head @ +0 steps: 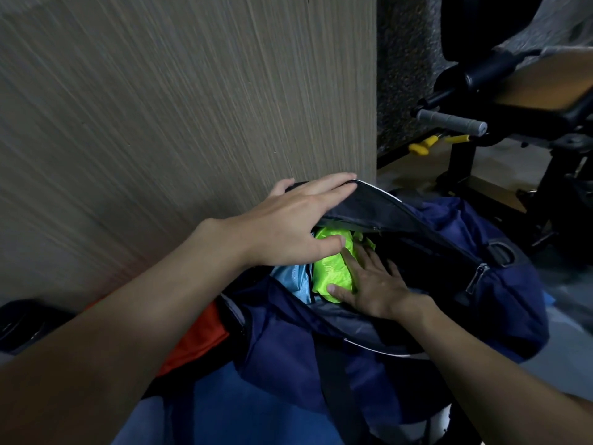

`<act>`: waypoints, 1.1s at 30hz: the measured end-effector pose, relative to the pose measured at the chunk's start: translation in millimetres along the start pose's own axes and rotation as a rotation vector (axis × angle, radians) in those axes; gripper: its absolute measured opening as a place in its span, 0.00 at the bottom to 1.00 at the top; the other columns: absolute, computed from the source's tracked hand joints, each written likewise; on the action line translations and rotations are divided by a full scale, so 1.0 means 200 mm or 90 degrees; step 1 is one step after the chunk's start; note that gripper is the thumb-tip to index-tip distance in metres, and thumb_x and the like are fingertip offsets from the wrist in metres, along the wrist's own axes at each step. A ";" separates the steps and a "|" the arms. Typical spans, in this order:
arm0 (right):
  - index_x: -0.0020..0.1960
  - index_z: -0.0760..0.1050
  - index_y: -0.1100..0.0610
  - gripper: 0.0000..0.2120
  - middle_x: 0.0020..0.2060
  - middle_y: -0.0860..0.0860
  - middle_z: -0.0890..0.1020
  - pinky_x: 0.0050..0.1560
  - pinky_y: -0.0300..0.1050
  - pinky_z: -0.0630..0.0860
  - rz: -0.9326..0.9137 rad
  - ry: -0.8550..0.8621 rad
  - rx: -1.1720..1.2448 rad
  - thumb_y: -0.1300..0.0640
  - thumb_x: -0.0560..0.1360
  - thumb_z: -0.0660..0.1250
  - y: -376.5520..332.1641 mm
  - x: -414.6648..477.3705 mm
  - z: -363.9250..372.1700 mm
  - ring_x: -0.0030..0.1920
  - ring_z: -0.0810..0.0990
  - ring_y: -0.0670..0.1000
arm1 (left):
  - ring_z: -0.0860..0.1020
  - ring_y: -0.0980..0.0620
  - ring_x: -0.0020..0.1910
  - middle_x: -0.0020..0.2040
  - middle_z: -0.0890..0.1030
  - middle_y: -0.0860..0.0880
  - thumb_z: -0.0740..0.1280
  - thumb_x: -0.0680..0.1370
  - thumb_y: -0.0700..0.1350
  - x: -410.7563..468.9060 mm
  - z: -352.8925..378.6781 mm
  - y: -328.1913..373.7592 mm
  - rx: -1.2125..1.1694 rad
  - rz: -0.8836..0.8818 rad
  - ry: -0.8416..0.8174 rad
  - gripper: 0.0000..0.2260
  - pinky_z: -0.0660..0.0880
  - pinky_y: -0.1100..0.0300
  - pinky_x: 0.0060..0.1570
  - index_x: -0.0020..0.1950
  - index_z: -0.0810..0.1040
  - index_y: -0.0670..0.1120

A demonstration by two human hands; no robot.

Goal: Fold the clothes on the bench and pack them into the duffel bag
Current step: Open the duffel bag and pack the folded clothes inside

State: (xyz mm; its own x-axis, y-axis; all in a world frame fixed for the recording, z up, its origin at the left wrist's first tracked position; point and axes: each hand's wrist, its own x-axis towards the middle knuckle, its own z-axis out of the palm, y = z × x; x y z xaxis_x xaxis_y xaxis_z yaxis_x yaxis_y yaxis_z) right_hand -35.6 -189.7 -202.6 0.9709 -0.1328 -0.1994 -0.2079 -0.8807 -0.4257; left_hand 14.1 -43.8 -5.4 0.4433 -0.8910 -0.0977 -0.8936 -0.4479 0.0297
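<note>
A navy duffel bag (pixel 449 239) lies open in front of me, its zip flap lifted at the far side. Inside it sit a neon green garment (pixel 330 268) and, to its left, a light blue garment (pixel 293 277). My left hand (pixel 298 223) holds the far edge of the flap, fingers over its top and thumb below. My right hand (pixel 369 284) lies flat inside the opening with straight fingers pressing on the green garment. An orange garment (pixel 199 338) lies outside the bag at the left, partly hidden by my left forearm.
A wood-grain panel (pixel 160 107) rises directly behind the bag. A black exercise bench (pixel 529 88) with a grey handle (pixel 452 122) and yellow pins stands at the back right. Blue fabric (pixel 208 409) lies below the bag.
</note>
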 end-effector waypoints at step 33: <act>0.55 0.78 0.55 0.08 0.47 0.50 0.79 0.51 0.43 0.76 -0.416 0.074 0.156 0.59 0.78 0.64 -0.95 -0.52 -0.03 0.46 0.78 0.47 | 0.76 0.52 0.64 0.63 0.80 0.48 0.62 0.76 0.45 -0.93 0.36 -0.37 -0.351 -0.319 0.396 0.19 0.64 0.68 0.66 0.66 0.79 0.44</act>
State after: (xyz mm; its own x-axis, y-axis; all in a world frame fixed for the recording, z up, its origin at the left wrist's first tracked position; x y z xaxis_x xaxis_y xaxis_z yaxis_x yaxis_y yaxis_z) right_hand -96.6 -11.8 -96.6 0.9095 0.3285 0.2547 0.4144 -0.6705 -0.6153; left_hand -6.9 160.6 -62.0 0.8630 -0.3966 0.3130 -0.5030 -0.6166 0.6056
